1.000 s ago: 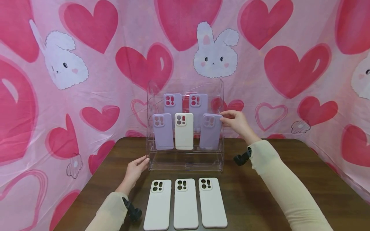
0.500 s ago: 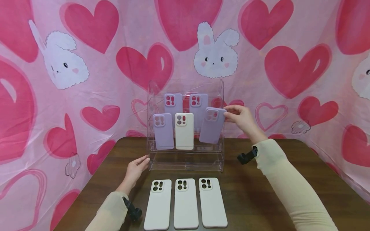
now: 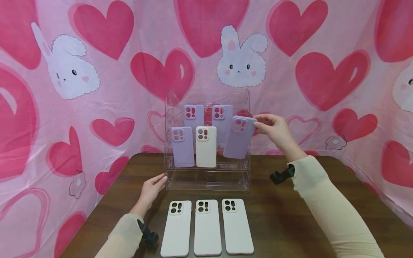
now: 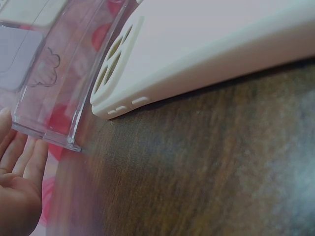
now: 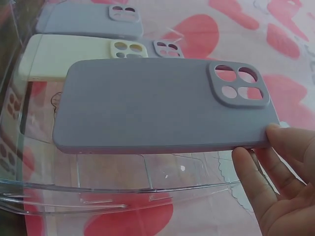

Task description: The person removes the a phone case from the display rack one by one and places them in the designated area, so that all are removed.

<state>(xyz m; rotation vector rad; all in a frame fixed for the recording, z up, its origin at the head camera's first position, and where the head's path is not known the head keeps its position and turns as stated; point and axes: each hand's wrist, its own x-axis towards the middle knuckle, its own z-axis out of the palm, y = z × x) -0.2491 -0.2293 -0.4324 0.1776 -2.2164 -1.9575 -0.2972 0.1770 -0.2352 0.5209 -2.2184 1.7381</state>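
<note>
- Three white phone cases lie side by side on the dark wooden table, at 6 o'clock from the clear rack, camera cutouts at their far ends.
- At the rack's 8 o'clock, the left hand has its fingertips on the edge of the side panel; whether it pinches that edge or merely rests there, I cannot tell. It probably serves to steady the rack.
- At 3 o'clock, the right hand pinches the held purple case between thumb and fingers at its upper corner. That case tilts, its top leaning toward 1 o'clock, its foot higher than those of its neighbours.
- Step in hand, as I judge it: removing this one case from the middle tier, though the pose alone would also suit setting it in.
- Next move would call for a firm pinch on that corner, and for keeping the foot clear of the tier's lip and the right side panel.
- Beside it on the middle tier stands an upright white case, with a slightly tilted purple case at its 9 o'clock.
- Farther back, two more purple cases stand at its 11 and 1 o'clock, before a pink heart-and-rabbit backdrop.
</note>
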